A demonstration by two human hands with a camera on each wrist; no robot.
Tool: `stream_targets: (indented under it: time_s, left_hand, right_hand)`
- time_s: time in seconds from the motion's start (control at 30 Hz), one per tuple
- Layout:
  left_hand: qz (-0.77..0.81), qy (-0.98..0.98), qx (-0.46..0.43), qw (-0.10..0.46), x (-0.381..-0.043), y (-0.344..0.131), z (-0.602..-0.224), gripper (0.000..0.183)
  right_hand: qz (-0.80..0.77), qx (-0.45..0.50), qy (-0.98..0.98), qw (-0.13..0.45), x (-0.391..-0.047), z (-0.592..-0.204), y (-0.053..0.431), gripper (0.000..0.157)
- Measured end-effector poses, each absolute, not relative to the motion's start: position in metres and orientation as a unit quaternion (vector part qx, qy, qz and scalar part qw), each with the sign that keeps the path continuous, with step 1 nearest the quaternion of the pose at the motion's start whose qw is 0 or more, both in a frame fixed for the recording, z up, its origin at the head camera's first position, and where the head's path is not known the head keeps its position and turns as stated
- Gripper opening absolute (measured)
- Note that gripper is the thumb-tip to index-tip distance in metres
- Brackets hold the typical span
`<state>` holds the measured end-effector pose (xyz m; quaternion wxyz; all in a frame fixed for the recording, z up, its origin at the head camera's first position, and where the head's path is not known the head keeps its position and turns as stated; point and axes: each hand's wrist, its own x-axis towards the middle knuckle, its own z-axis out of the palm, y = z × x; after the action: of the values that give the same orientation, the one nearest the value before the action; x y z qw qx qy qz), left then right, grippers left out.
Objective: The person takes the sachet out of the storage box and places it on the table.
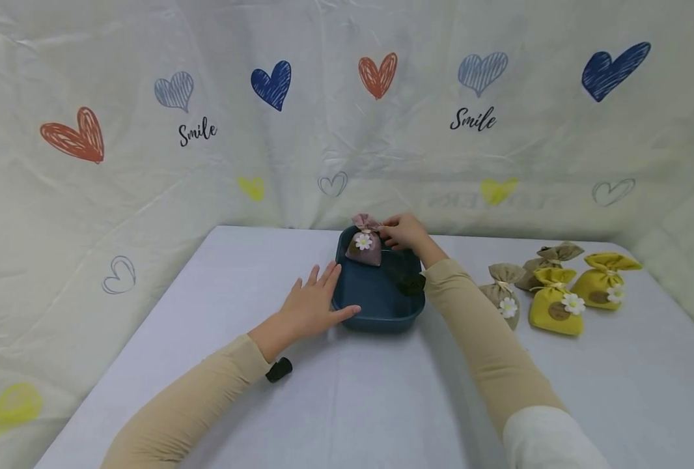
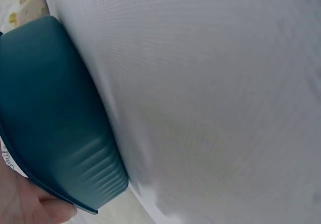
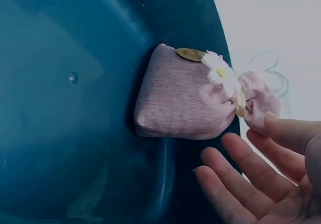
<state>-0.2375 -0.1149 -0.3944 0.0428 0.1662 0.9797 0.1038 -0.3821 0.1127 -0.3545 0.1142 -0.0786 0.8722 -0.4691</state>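
A blue plastic basin [image 1: 370, 324] stands on the white table. Inside its far left corner a pink cloth pouch [image 3: 183, 96] leans upright, tied at the neck, with a white daisy and a small oval tag. My right hand [image 1: 405, 231] reaches over the far rim. In the right wrist view its thumb and forefinger pinch the gathered top of the pouch, while the other fingers spread loosely beside it. Fingers extended and thumb apart, my left hand [image 1: 310, 306] rests against the basin's left rim. The left wrist view shows the basin's ribbed outer wall [image 2: 65, 108] beside that hand.
To the right of the basin stand two yellow pouches [image 1: 555, 312] and two beige pouches [image 1: 504, 290], several with daisies. Behind the table hangs a pale cloth [image 1: 323, 130] printed with hearts. Dark wrist camera parts show near both sleeves.
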Motion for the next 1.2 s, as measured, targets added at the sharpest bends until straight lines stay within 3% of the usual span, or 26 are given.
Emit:
stream_targets:
  time_s: [1.2]
  left_hand:
    - [0.11, 0.979, 0.165, 0.043, -0.238, -0.115, -0.395, 0.101]
  right_hand:
    - [-0.425, -0.171, 0.888, 0.044, -0.36, -0.331, 0.107, 0.031]
